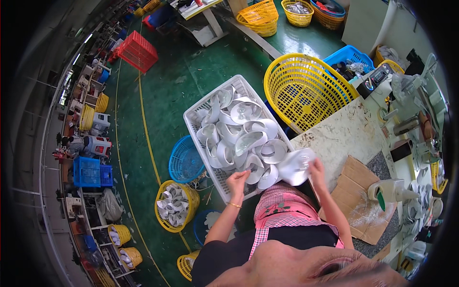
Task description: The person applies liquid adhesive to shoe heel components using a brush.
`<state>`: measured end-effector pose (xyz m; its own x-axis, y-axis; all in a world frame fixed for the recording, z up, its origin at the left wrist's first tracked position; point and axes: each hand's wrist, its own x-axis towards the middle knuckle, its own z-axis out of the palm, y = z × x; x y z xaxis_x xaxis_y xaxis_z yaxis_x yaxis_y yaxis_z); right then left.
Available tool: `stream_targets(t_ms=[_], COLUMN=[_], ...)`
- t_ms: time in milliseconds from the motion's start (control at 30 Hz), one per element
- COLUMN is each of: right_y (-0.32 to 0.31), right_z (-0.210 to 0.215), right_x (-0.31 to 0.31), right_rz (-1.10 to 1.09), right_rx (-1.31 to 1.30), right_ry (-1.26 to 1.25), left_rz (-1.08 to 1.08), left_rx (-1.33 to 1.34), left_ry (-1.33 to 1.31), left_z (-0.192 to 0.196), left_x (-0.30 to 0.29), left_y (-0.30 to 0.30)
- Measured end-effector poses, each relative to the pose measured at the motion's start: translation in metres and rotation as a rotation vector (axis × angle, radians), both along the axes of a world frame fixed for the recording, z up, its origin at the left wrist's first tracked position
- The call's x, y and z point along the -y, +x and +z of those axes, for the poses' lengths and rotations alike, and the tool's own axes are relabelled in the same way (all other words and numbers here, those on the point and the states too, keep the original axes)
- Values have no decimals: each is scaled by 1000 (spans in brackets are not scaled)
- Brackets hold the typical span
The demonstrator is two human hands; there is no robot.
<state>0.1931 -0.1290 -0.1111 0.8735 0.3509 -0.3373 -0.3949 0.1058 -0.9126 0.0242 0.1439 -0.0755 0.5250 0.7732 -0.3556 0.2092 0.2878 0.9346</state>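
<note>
A white slatted crate [244, 86] in front of me holds a heap of curved white pieces [251, 139], glossy and band-like, their exact kind unclear. My right hand [316, 173] is closed on the edge of one larger white curved piece [297, 166], slightly blurred, at the crate's near right corner. Over the crate's near left side is my left hand [237, 183], thumb and fingers pinched together beside the heap. Whatever lies between those fingertips, if anything, is too small to make out.
At right, a worktable [334, 129] carries cardboard [356, 198] and a translucent bottle [385, 190]. Beyond the crate stands a large yellow basket [270, 81]. A blue basket [184, 160] and a yellow basket of white pieces [191, 210] flank the crate's left. A red crate [138, 51] is farther off.
</note>
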Motion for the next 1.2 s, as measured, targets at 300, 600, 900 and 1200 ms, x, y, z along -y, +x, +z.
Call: stream_targets(t_ms=[300,600,900,1200], right_y=[66,-25,-110,-163], right_z=[-17,13,48,43], right_x=[125,144,180,247], right_rz=[-17,-301,-522,-811], right_rx=[524,358,243,165], right_ry=[-837,-551,-452,-557], left_rz=[-458,-945,-967,-1125], left_rx=[269,92,-161,313], left_ry=[-125,-34,44,763], left_z=[18,11,13,47], left_x=[112,157,170,206], left_y=[79,56,75,141])
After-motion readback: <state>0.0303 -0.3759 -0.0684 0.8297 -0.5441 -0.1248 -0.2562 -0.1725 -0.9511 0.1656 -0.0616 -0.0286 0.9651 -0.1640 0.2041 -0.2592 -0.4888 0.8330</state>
